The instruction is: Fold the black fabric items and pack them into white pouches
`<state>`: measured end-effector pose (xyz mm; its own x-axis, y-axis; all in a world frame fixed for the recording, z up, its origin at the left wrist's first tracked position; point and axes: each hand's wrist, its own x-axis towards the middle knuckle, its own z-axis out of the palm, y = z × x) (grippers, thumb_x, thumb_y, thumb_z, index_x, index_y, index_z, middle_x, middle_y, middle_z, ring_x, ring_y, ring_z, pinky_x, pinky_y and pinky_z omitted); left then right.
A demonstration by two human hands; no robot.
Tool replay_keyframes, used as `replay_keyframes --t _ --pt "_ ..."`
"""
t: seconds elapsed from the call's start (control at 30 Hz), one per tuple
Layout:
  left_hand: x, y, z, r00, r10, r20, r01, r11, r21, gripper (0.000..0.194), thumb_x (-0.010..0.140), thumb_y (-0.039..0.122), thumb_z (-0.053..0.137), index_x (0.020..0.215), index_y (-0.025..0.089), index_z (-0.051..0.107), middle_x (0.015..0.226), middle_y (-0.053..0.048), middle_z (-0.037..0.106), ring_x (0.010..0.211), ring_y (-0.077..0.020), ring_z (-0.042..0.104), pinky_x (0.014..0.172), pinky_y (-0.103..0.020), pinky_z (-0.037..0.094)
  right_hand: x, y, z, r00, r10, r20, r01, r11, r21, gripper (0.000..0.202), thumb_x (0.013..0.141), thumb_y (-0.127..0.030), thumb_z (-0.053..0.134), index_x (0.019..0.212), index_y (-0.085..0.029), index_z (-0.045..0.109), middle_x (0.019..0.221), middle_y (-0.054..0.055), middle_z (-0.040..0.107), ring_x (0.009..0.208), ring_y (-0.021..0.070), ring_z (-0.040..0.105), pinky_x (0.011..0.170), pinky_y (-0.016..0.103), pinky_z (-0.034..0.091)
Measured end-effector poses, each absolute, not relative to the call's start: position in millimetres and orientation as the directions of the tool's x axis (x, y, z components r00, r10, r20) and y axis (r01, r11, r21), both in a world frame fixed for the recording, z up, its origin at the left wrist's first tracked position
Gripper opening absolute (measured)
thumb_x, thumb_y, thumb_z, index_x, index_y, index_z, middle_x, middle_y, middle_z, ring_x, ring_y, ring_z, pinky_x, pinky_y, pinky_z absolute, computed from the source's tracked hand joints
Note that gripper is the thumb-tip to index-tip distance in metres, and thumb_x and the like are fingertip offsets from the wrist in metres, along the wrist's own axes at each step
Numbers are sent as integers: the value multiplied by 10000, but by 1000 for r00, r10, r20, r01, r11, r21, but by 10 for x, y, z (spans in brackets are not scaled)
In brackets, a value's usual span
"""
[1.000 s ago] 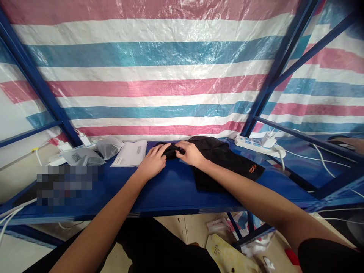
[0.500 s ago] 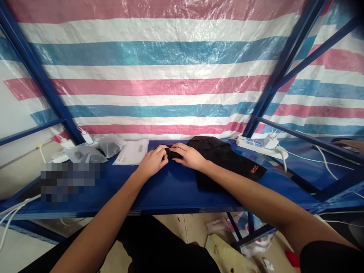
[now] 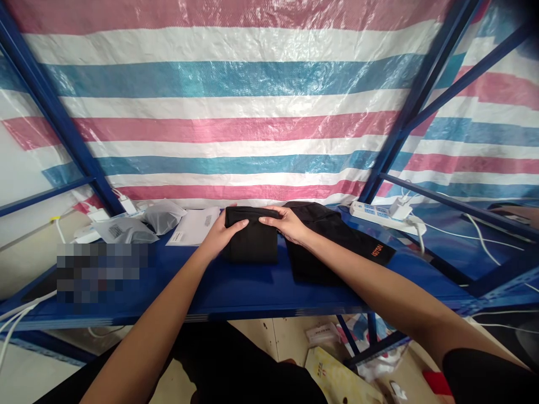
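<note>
A compact bundle of folded black cloth (image 3: pixel 252 241) is held between my two hands over the blue shelf (image 3: pixel 168 286). My left hand (image 3: pixel 225 233) grips its left edge, thumb lying across the front. On the upper right corner my right hand (image 3: pixel 288 223) is closed, its thumb also on the front and its fingers behind. Just right of the bundle a larger black garment (image 3: pixel 328 235) with orange lettering lies spread on the shelf, partly under my right forearm. What kind of garment the folded cloth is, I cannot make out.
White flat packets (image 3: pixel 194 227) and grey plastic bags (image 3: pixel 128 227) lie at the back left. A white power strip (image 3: pixel 385 217) with plugs and cables sits at the back right. Blue uprights (image 3: pixel 415 101) frame the shelf before a striped tarp (image 3: pixel 252 78).
The black cloth, low and mostly covered by my hands before, now stands up as a flat folded rectangle facing me. My hands have moved apart to its sides.
</note>
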<state>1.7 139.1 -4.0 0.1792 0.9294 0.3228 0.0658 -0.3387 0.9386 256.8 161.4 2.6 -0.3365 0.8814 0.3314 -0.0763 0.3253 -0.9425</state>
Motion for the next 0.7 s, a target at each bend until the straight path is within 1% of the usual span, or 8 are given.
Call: replay_keyframes --t 0.1,0.2,0.3,0.4,0.47,0.57,0.63,0.7 --pt "43 1432 -89 215 955 206 6 -212 977 709 847 512 886 1459 250 642 1445 -102 732 1379 -345 667 1166 -491 539 2601 1714 -90 -333 921 202 -10 211 -977 542 715 -415 1013 1183 -220 821 1082 50 844 925 211 803 843 321 672" --pt "35 1460 -111 251 962 107 -1 -111 994 591 779 499 937 1261 201 769 1305 -115 799 1290 -366 719 1146 -513 550 2654 1772 -141 -351 934 63 37 81 -996 545 696 -362 1034 1174 -215 818 975 46 834 774 172 776 633 235 629" --pt "27 1467 -100 243 970 30 -16 -26 1000 558 719 464 972 1161 171 799 1206 -126 828 1221 -379 750 1130 -524 560 2692 1784 -126 -392 920 8 -53 -13 -999 654 714 -305 1030 1319 -255 784 1110 68 831 886 189 802 704 245 657" --pt "32 1482 -100 222 973 57 -28 -52 998 536 753 441 942 1184 177 765 1229 -125 818 1222 -357 753 1106 -500 581 2698 1790 -125 -378 925 -30 -37 -47 -998 689 736 -286 1014 1376 -246 764 1096 75 826 925 196 804 758 257 663" --pt "34 1502 -117 188 978 89 0 -91 996 549 797 412 902 1270 199 722 1262 -120 804 1209 -332 760 1071 -482 604 2678 1797 -153 -328 944 27 21 36 -999 705 728 -256 1005 1386 -229 753 1102 70 824 940 193 798 801 270 661" --pt "15 1532 -141 160 984 75 71 -88 994 714 825 326 849 1497 263 616 1319 -108 787 1150 -304 782 1012 -462 633 2629 1797 -205 -329 918 223 86 265 -961 676 736 -201 961 1375 -226 743 1212 67 818 1060 216 791 980 349 638" --pt "-8 1541 -144 192 978 76 157 -107 982 731 827 273 809 1533 280 619 1368 -97 775 1148 -304 782 1020 -462 629 2603 1785 -217 -385 863 327 154 410 -899 473 800 -211 893 1261 -213 787 1201 66 824 1085 234 788 1044 401 610" --pt "-31 1538 -135 258 957 133 268 -203 942 575 830 245 757 1404 259 741 1359 -79 785 1177 -316 772 1069 -474 607 2595 1765 -196 -430 797 424 247 556 -794 262 868 -198 809 1129 -213 821 1153 64 831 1067 242 785 1051 432 596"
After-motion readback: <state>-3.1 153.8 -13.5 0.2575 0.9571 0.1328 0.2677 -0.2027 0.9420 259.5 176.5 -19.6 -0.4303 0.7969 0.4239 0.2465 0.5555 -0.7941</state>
